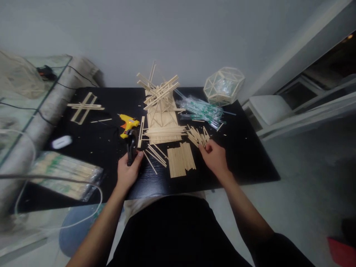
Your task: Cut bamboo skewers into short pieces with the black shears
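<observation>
My left hand (129, 168) is closed around a black pliers-like tool (131, 146) near the front left of the table. My right hand (213, 156) pinches at the edge of a loose pile of short wooden sticks (198, 136); its fingertips are partly hidden among them. Between my hands lies a flat panel of sticks set side by side (177, 162), with several loose thin sticks (156, 154) to its left. Behind stands a wooden stick model (162, 115) with crossed blades on top. A yellow glue gun (128, 123) rests just beyond the black tool.
Green-and-clear plastic wrappers (204, 110) lie behind my right hand, near a stick polyhedron (224, 87). At the left are a crossed stick frame (85, 107), a white case (61, 142) and a packet of sticks (65, 172). A white cable (91, 213) hangs over the black table's (247, 159) left front.
</observation>
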The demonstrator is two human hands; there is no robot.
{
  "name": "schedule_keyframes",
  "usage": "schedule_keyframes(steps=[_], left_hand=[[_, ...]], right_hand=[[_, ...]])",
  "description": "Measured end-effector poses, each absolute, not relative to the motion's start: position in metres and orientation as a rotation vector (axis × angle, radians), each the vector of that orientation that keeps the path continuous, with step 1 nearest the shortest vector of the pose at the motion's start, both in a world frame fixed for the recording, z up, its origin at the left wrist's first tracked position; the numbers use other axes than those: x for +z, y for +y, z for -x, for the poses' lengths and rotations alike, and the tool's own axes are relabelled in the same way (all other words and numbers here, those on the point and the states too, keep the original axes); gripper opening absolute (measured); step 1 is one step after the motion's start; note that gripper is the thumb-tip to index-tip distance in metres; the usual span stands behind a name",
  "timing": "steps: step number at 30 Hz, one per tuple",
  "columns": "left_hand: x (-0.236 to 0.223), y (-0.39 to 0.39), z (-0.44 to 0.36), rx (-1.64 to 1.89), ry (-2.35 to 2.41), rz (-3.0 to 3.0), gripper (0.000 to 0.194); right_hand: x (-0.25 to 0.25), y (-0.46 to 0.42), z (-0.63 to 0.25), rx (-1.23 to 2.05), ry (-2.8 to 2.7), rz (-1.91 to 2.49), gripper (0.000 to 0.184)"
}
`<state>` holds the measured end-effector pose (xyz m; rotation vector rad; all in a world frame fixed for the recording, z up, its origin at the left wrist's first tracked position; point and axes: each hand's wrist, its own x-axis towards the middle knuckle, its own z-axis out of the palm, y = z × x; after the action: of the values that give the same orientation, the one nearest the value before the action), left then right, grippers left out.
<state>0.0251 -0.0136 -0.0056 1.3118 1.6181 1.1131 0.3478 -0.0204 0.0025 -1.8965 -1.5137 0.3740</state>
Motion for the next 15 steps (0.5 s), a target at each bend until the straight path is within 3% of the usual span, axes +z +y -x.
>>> schedule_keyframes(steps=[5,15], left_hand=[[-0.003,-0.015,-0.028,1.234,1.56,-1.184,0.034],[-0.004,-0.008,-0.027,1.269,1.453,-1.115,0.031]], right_hand=[[-0.016,-0.035,-0.336,0.45,-1.383,1.706,0.053],[-0.022,-0.029,-0.333,0.471,-1.377,1.651,0.051]])
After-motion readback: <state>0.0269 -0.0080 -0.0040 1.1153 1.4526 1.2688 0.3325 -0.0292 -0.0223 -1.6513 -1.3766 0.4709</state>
